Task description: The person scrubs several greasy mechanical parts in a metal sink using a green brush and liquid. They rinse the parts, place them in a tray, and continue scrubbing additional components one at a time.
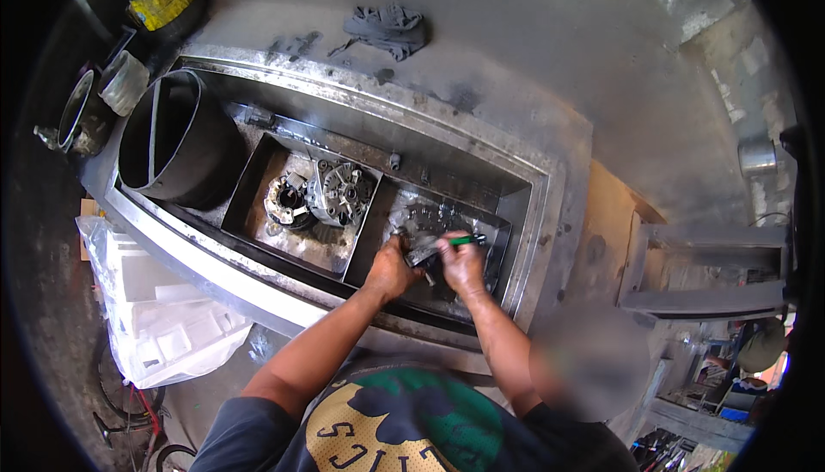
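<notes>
Metal part (422, 251) in left hand (393, 269), tool (462, 240) in right hand (464, 266)

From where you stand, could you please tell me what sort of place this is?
Probably a repair workshop: a metal basin holds round machine parts, and a crumpled dark cloth lies beyond it.

Grey floor (206, 405) beneath a red bicycle (155, 423)

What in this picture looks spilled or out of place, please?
Dark smudges stain the grey surface beyond the metal basin, near a crumpled dark cloth. They look odd because the surface around them is paler; perhaps something dripped, but I cannot tell what.
</notes>
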A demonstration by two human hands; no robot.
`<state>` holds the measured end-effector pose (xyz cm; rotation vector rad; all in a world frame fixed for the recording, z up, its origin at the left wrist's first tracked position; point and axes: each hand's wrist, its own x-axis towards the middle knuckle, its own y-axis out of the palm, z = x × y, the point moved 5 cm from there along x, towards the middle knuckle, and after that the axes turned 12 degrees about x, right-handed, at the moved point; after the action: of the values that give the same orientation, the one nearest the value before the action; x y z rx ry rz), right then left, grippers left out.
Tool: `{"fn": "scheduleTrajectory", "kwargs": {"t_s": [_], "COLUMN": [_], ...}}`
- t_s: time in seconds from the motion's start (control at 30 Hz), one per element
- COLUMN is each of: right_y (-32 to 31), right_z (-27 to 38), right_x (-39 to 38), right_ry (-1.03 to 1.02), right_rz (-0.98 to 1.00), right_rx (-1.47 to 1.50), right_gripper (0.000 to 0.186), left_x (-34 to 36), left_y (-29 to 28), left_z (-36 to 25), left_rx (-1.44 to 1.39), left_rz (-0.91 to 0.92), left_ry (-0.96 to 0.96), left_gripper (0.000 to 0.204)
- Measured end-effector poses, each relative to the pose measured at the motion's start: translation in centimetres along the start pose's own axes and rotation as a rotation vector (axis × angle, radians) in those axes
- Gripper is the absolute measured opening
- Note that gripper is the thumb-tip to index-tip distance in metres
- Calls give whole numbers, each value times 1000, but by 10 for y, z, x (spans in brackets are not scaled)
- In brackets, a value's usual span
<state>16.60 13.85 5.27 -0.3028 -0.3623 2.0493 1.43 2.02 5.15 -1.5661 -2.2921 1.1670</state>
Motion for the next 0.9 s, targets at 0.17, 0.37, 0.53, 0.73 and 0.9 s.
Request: {"fn": "scheduleTrajectory", "kwargs": {"t_s": [0.17, 0.37, 0.53, 0.73, 0.9], "right_y": [-34, 2, 10, 25, -18], "right_z": [-89, 36, 33, 65, 1], "right_x": [41, 34, -6, -32, 26], "right_ry": [83, 18, -37, -201, -166], "right_rz": [31, -64, 105, 287, -113], "right_rx": [-270, -250, -19, 15, -168], "right_gripper": [20, 21, 17, 17, 20], "left_x": [7, 24, 12, 11, -7], "left_y": [16, 19, -7, 8, -12], "left_z": [23, 58, 2, 15, 20], "left_rx": [-434, -362, 41, -41, 317], "left_rz": [164, 277, 152, 27, 289], "left_ry": [-213, 20, 23, 75, -46], "left_gripper": [55, 55, 51, 64, 75]}}
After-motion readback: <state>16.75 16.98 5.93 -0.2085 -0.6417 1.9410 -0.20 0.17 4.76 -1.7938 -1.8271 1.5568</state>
